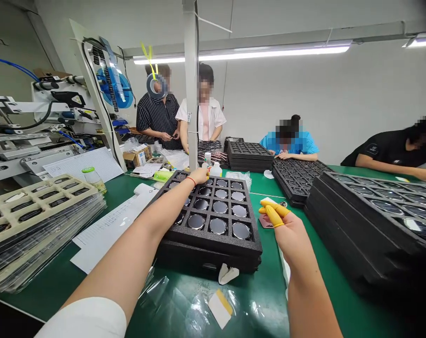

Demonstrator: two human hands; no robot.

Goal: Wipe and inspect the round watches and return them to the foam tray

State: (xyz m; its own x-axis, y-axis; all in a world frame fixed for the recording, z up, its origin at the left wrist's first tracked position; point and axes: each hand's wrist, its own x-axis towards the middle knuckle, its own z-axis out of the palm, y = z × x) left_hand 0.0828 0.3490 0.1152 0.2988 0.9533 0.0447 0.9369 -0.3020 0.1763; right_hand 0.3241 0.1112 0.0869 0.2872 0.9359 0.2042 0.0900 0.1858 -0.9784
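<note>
A black foam tray (255, 245) holding several round dark lenses stands on the green table in front of me, stacked on another tray. My left hand (200, 175) reaches over its far left corner, fingers curled near a small white bottle (216, 169); what they grip is hidden. My right hand (283, 224) hovers right of the tray with yellow finger cots on its pinched fingertips, above a small pink pad (265, 222); nothing visible is between them.
Stacks of black trays (368, 220) fill the right side and back (248, 156). Beige trays (37, 211) are piled at the left beside a machine (30, 141). Papers (107, 225), plastic bags (199, 305) and a metal post (191, 84) surround me. Several people work across the table.
</note>
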